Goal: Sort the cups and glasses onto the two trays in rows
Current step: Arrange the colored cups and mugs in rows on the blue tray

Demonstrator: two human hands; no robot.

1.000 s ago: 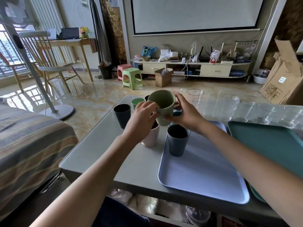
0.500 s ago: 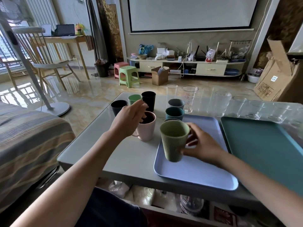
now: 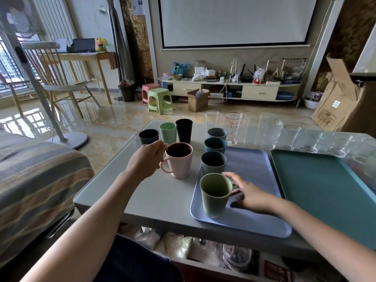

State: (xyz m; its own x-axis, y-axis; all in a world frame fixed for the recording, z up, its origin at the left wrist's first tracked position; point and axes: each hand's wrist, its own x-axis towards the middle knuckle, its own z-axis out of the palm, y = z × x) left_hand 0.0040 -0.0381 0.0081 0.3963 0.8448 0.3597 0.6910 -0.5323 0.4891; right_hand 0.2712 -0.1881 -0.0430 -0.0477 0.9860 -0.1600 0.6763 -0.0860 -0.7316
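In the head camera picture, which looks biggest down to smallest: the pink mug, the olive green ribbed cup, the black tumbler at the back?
1. olive green ribbed cup
2. pink mug
3. black tumbler

This is apparent size only. The green cup stands nearest the camera and the tumbler farthest, so true sizes stay unsure.

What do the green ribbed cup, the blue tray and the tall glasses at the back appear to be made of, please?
The green ribbed cup looks like matte moulded plastic or a fibre composite: dull, opaque, no glare. The blue tray seems smooth plastic with a soft satin sheen and a rounded rim. The tall glasses look like clear glass, see-through with bright rims, though clear plastic cannot be ruled out.
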